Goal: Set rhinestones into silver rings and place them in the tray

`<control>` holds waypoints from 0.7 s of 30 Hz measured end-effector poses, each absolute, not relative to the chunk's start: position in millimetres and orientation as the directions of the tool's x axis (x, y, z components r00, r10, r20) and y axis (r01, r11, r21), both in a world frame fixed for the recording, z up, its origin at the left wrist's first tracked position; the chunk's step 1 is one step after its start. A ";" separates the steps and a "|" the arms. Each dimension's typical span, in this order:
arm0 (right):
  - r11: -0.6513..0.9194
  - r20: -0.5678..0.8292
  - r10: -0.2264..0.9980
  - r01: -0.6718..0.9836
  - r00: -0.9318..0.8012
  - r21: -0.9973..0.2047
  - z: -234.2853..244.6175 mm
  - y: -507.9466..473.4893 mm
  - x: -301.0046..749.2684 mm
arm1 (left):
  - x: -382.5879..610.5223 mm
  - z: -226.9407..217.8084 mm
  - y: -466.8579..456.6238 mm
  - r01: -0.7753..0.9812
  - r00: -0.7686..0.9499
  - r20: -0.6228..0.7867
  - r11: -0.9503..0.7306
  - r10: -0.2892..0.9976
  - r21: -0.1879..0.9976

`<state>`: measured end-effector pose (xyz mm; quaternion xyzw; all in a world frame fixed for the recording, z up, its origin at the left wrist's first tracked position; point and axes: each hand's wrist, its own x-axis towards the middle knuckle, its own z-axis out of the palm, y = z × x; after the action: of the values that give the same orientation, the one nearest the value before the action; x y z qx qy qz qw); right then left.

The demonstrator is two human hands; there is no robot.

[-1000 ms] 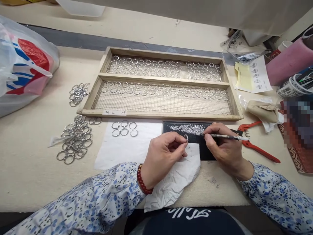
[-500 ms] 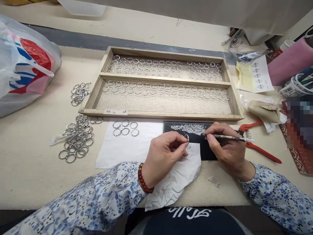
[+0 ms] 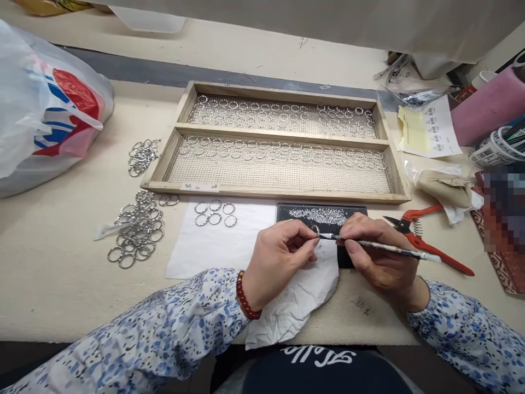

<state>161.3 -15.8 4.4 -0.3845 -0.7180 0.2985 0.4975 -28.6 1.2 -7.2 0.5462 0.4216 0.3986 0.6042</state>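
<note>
Between thumb and forefinger, my left hand [image 3: 283, 257] pinches a small metal ring [image 3: 315, 230] upright. My right hand [image 3: 379, 257] is closed round a slim pen-like tool [image 3: 389, 249], whose pale, dark-ended tip meets the ring's right side. Beneath and behind both hands lies a black tray [image 3: 283, 212] with many tiny shiny stones [image 3: 318, 215] spread on it. A crumpled white tissue [image 3: 293, 306] lies under my left hand, covering part of the tray. Several silver rings [image 3: 214, 219] rest in two rows on a flat white sheet [image 3: 184, 246] to the left.
Behind stands a wooden mesh frame [image 3: 283, 191] with rows of rings. Loose ring piles [image 3: 137, 235] lie left, near a plastic bag [image 3: 53, 109]. Red-handled pliers [image 3: 443, 256], a tan cloth bundle [image 3: 445, 189], a barcode sheet [image 3: 441, 128] and a cup [image 3: 498, 148] are on the right.
My right hand has brought the tool tip down and left from the stones to the ring. My left hand still pinches the ring in much the same place. The view has shifted slightly.
</note>
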 end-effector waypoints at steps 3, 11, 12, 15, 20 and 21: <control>0.534 0.489 0.843 0.237 -0.222 -0.812 3.8 -16.0 162.2 | -28.9 -6.4 1.4 -0.010 0.328 -0.070 0.078 0.942 0.997; 0.557 0.509 0.828 0.232 -0.236 -0.798 4.3 -12.7 161.9 | -27.6 -6.9 2.5 0.015 0.329 -0.064 0.062 0.942 0.998; 0.560 0.512 0.826 0.231 -0.237 -0.796 4.6 -12.6 161.7 | -27.6 -7.0 2.7 0.018 0.329 -0.063 0.060 0.942 0.998; 0.560 0.511 0.826 0.234 -0.240 -0.795 5.0 -13.1 161.7 | -27.9 -7.0 2.9 0.017 0.328 -0.061 0.058 0.943 0.998; 0.556 0.510 0.830 0.248 -0.227 -0.794 4.5 -14.5 163.0 | -28.1 -7.6 2.3 0.000 0.331 -0.072 0.077 0.941 0.997; 0.554 0.510 0.831 0.244 -0.222 -0.796 4.3 -14.7 163.1 | -28.1 -7.7 2.1 -0.004 0.331 -0.077 0.083 0.940 0.997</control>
<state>163.1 -14.7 4.3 -0.3707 -0.7249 0.2924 0.5016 -28.1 2.1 -7.7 0.5517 0.4243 0.3929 0.6011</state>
